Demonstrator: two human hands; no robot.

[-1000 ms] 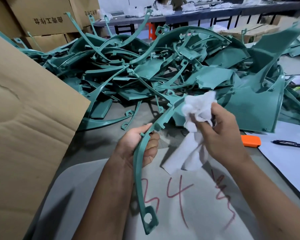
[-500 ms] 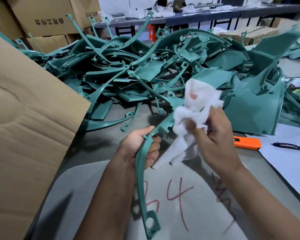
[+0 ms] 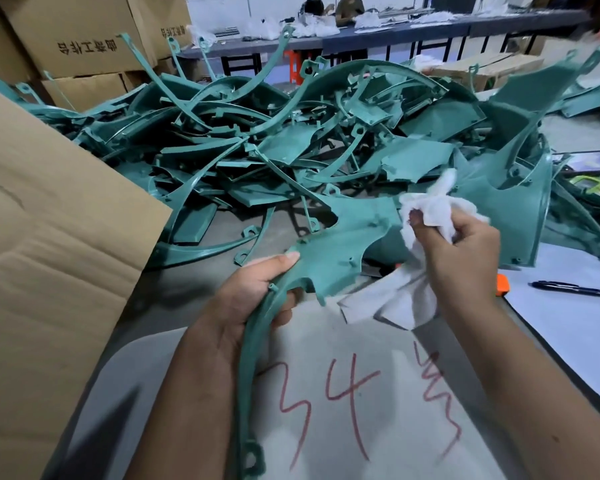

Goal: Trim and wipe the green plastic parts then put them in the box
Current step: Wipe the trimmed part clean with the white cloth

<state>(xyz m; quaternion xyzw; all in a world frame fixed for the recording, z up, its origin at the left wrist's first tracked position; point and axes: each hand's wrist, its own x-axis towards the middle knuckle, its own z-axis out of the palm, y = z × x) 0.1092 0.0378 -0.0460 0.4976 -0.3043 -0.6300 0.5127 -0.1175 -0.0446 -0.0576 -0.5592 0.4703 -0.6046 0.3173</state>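
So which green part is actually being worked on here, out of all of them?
In front of the big heap of green parts, just above the grey sheet with red writing, is the held green part. Unlike the rest, the left hand grips it and the right hand presses a white cloth against it.

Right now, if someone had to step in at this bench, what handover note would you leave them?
Left hand grips the green plastic part where its long curved arm meets the broad flat end, held above the grey board marked 34.
Right hand holds a bunched white cloth at the far edge of that flat end; wiping is under way.
A large pile of green parts waits on the table behind.
A cardboard flap stands at the left; the box interior is out of view.
The orange tool lies by the right wrist.
Left to do: finish wiping, box this part, work through the pile.
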